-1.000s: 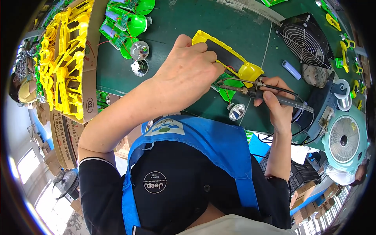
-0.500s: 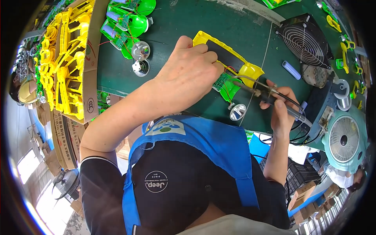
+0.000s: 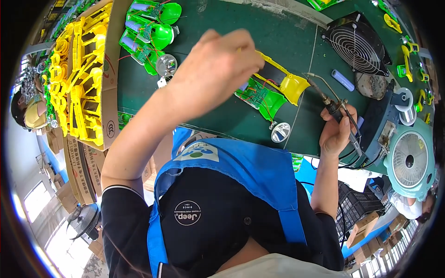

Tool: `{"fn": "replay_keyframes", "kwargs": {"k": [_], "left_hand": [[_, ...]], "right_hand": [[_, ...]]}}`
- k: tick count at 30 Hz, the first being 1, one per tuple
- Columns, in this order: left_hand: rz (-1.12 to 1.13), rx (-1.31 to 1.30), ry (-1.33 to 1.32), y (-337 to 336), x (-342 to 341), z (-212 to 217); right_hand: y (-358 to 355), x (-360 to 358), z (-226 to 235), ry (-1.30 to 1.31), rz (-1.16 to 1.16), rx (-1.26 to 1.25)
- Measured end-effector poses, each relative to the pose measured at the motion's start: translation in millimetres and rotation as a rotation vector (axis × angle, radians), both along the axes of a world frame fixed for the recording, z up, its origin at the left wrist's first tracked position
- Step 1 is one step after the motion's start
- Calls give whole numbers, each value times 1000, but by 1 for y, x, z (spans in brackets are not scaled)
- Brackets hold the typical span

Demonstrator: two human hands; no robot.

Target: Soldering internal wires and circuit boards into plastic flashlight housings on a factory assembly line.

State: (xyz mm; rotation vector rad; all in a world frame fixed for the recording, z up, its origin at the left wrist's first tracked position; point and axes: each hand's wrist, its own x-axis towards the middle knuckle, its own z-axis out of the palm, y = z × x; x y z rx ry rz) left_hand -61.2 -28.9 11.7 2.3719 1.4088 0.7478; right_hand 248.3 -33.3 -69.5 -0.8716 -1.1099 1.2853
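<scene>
My right hand (image 3: 339,129) is closed around a soldering iron (image 3: 330,104) with a thin bent metal tube beside its tip. The tip is near the rounded end of a yellow plastic housing (image 3: 293,87). My left hand (image 3: 227,62) is over the housing's far left part, fingers bent and smeared by motion; whether they grip anything is hidden. Below the housing lies a green plastic shell (image 3: 273,103) holding a green circuit board (image 3: 254,94) with thin red wires. A round silver lamp reflector (image 3: 280,132) sits at the shell's near end.
At left, a carton (image 3: 110,78) is full of yellow plastic parts. Several wired green shells (image 3: 162,37) lie beside it. A black fan (image 3: 354,44), a loose purple battery cell (image 3: 343,80), a solder spool (image 3: 406,109) and a teal fan (image 3: 409,160) stand or lie at right.
The soldering iron has drawn back right, away from the circuit board. My left hand has shifted left and blurred, uncovering more of the board and green shell.
</scene>
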Motion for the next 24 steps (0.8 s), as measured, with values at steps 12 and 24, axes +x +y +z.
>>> {"fn": "replay_keyframes", "kwargs": {"k": [12, 24], "left_hand": [[-198, 26, 306, -45, -33, -14], [402, 35, -87, 197, -24, -37]], "right_hand": [[-5, 0, -6, 146, -73, 12], [-6, 4, -2, 135, -107, -55]]}}
